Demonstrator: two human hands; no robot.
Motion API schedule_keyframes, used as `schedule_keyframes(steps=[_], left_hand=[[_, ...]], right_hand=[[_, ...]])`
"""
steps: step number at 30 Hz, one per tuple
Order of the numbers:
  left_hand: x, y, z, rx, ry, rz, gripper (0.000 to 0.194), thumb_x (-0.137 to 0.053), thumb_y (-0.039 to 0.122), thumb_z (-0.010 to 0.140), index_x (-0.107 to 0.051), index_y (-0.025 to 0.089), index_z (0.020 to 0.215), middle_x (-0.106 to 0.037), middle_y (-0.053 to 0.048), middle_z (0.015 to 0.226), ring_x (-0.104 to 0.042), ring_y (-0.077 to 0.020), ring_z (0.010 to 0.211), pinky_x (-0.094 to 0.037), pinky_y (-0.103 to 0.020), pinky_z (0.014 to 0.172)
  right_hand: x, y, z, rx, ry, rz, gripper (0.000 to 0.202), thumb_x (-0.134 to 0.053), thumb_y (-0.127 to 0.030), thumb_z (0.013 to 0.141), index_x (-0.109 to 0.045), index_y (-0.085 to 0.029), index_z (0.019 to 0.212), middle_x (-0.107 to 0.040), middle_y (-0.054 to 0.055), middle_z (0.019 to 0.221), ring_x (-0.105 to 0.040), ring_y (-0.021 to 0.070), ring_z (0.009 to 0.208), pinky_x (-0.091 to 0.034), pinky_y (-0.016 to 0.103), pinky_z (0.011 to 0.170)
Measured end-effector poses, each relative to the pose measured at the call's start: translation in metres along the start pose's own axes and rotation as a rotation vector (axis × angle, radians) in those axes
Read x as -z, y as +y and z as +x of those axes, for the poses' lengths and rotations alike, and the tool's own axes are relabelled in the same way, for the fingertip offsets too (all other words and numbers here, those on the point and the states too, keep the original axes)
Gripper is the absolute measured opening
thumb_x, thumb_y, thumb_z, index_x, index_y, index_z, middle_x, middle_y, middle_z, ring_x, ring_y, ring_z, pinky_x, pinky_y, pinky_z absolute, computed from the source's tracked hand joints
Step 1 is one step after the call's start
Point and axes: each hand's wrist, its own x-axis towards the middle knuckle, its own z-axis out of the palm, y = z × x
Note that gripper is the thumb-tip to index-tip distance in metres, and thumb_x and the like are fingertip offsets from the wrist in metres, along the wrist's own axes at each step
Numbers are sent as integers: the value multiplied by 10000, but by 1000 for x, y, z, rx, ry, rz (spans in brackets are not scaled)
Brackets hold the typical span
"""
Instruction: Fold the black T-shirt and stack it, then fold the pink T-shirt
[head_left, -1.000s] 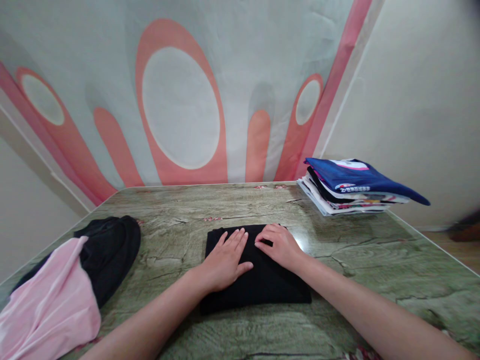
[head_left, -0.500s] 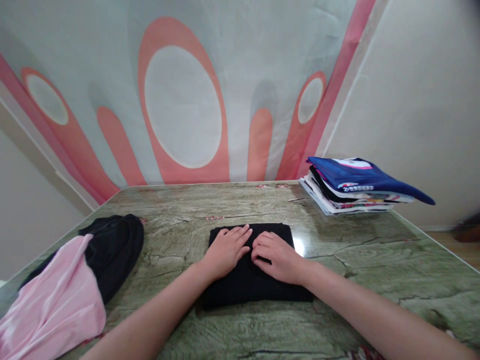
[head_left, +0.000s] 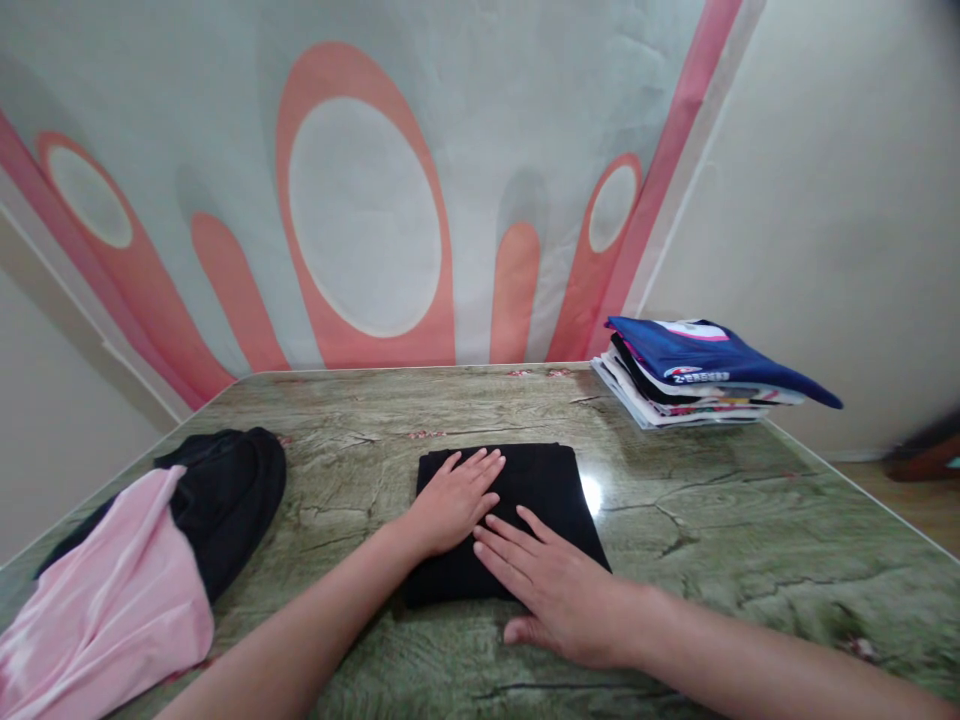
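Note:
A folded black garment point(head_left: 536, 475) lies as a flat, roughly square bundle at the middle of the table. My left hand point(head_left: 454, 500) rests flat on its left part, fingers pointing away and slightly spread. On the near right part of the bundle lies my right hand point(head_left: 559, 590), fingers stretched out toward the left and the thumb apart, near the front edge. Both palms face down, and neither hand grips the cloth. The kind of garment cannot be told from its folded shape.
A pink cloth point(head_left: 124, 600) lies loosely over black clothing point(head_left: 240, 500) at the table's left side. At the back right stands a stack of folded clothes point(head_left: 697, 375), a blue piece on top overhanging to the right. The wood-patterned table point(head_left: 337, 420) meets a patterned wall panel point(head_left: 480, 150) behind.
My right hand has moved nearer along the black garment, its fingers going from curled to stretched out. My left hand stays in place. The view has shifted slightly.

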Motion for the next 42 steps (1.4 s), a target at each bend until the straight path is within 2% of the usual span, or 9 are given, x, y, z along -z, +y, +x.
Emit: schedule_keyframes(steps=[8, 11, 14, 19, 22, 26, 31, 36, 42], left_hand=[[6, 2, -3, -30, -1, 57, 495, -329, 322, 988, -260, 219, 1467, -268, -54, 1534, -204, -197, 1417, -174, -421, 1128], [14, 7, -7, -4, 36, 72, 468, -270, 296, 1001, -281, 212, 1461, -221, -60, 1549, -137, -204, 1433, -128, -443, 1140], [18, 16, -10, 41, 3, 39, 541, -276, 436, 992, -253, 195, 1475, -204, -92, 1550, -112, -237, 1436, -134, -472, 1136], [11, 28, -9, 27, -85, -35, 729, -333, 629, 912, -192, 214, 1494, -172, -117, 1554, -118, -282, 1432, -121, -542, 1119], [14, 12, -4, 1, -9, -83, 565, -354, 529, 949, -309, 279, 1454, -277, -71, 1531, -223, -248, 1408, -150, -507, 1124], [30, -40, -5, 246, 262, -144, 404, -351, 385, 969, -580, 203, 1248, -572, -97, 1288, -498, -227, 1203, -333, -409, 1045], [35, -90, -17, 357, 84, -308, 388, -503, 452, 872, -671, 187, 1101, -678, -79, 1067, -606, -234, 996, -446, -337, 884], [21, -93, -16, 337, 42, -266, 350, -573, 458, 811, -679, 185, 1002, -667, -80, 982, -592, -244, 955, -431, -337, 853], [14, -80, -9, 391, 106, -265, 211, -598, 373, 784, -579, 184, 877, -626, -48, 875, -579, -220, 845, -429, -313, 772]], right_hand=[[16, -14, -6, 106, -9, 148, 634, -415, -470, 953, -166, -262, 1497, -222, 70, 1540, -175, 224, 1420, -47, 474, 1163], [21, 7, -10, -45, 139, 136, 518, -346, -388, 989, -226, -290, 1483, -281, 35, 1525, -198, 193, 1415, -111, 452, 1163], [17, 36, -15, -267, 274, 21, 551, -358, -429, 976, -232, -258, 1484, -226, 57, 1543, -118, 235, 1432, -123, 514, 1150], [3, 54, -16, -315, 260, -50, 632, -404, -514, 936, -234, -250, 1485, -228, 78, 1541, -113, 270, 1431, -150, 555, 1133], [4, 59, -17, -312, 307, -19, 550, -409, -473, 945, -329, -268, 1449, -308, 65, 1514, -193, 253, 1416, -174, 532, 1134], [11, 88, -23, -411, 498, 25, 412, -420, -336, 948, -483, -259, 1348, -467, 60, 1417, -345, 225, 1354, -252, 477, 1121], [24, 137, -22, -488, 487, 172, 446, -546, -289, 852, -543, -197, 1289, -585, 95, 1286, -514, 243, 1213, -383, 428, 1040], [36, 154, -10, -510, 370, 188, 487, -635, -240, 757, -590, -151, 1234, -628, 117, 1205, -578, 254, 1087, -419, 398, 967], [37, 157, -7, -567, 315, 210, 286, -637, -254, 740, -678, -160, 1008, -674, 60, 936, -596, 208, 868, -438, 314, 789]])
